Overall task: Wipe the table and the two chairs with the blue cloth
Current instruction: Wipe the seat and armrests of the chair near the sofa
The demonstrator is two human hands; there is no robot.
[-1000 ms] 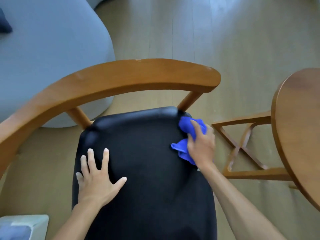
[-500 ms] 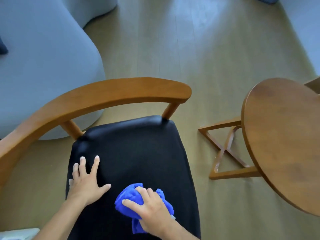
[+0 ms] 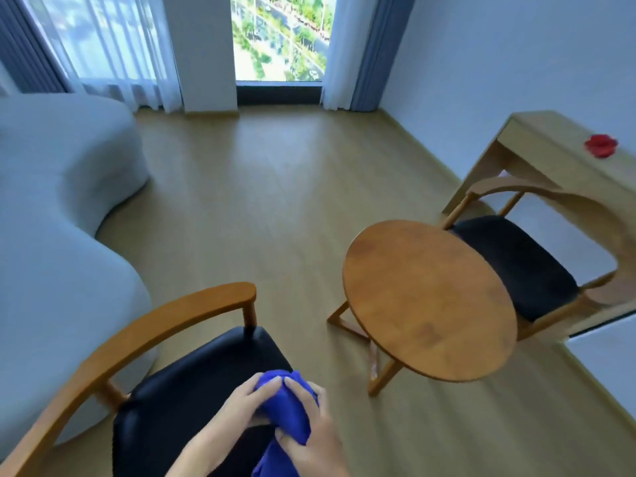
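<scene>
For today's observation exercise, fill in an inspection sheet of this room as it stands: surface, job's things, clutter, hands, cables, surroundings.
Surface: round wooden table, top bare.
Job's things: blue cloth bunched above near chair; second chair beyond the table.
Clutter: red object on light desk.
Hands: left hand and right hand both grip the cloth.
Cables: nothing seen.
Surroundings: grey sofa, wooden floor, curtained window.

Single head-worn wide-angle view. It faces forward and down across the wooden floor [image 3: 275, 208] toward the window [image 3: 280, 36]. Both hands sit close at the bottom edge.
</scene>
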